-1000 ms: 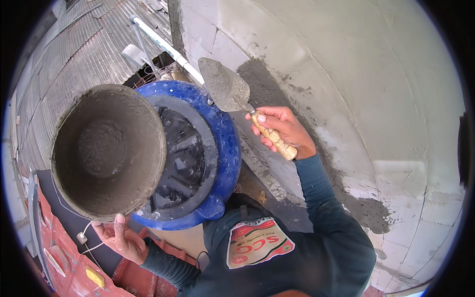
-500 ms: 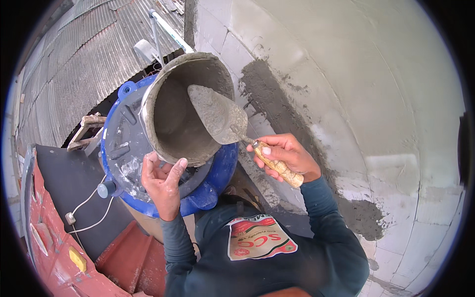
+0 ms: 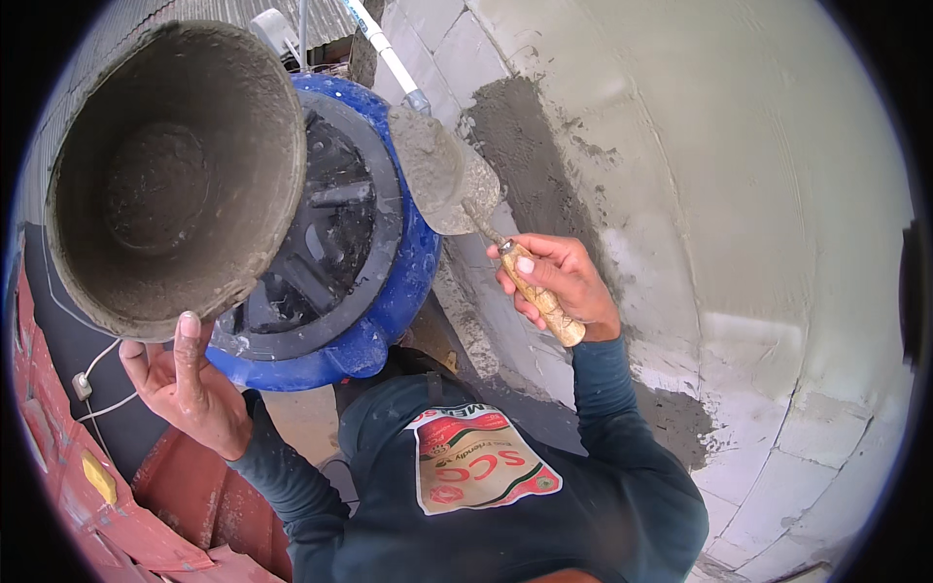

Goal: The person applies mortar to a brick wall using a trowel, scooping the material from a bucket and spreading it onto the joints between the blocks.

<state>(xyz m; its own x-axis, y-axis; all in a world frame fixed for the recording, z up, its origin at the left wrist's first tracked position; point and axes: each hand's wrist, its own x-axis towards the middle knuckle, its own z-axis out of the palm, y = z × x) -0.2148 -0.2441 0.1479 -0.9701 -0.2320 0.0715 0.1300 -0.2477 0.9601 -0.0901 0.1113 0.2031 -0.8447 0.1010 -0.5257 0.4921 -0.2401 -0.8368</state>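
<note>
My left hand (image 3: 190, 389) grips the near rim of a mortar-caked bucket (image 3: 155, 189), thumb over the edge and fingers beneath. The bucket is tilted so that its inside faces me; grey residue coats its wall and bottom. In my right hand (image 3: 569, 287) is a trowel (image 3: 476, 199), held by its wooden handle, with wet grey mortar (image 3: 428, 155) on its blade. The blade is over the edge of a blue tank, close to the wall. Below the bucket, the tank's black lid (image 3: 330, 243) shows.
A block wall (image 3: 739, 243) rises on the right, partly skimmed, with a dark strip of wet mortar (image 3: 530, 146). A white pipe (image 3: 384, 49) stands behind the blue tank (image 3: 418, 262). Red metal sheeting (image 3: 194, 496) and a white cable (image 3: 107, 408) lie at lower left.
My left hand has swung the bucket left and closer to me, off the tank's middle, uncovering the lid. The loaded trowel is now outside the bucket and stays in my right hand.
</note>
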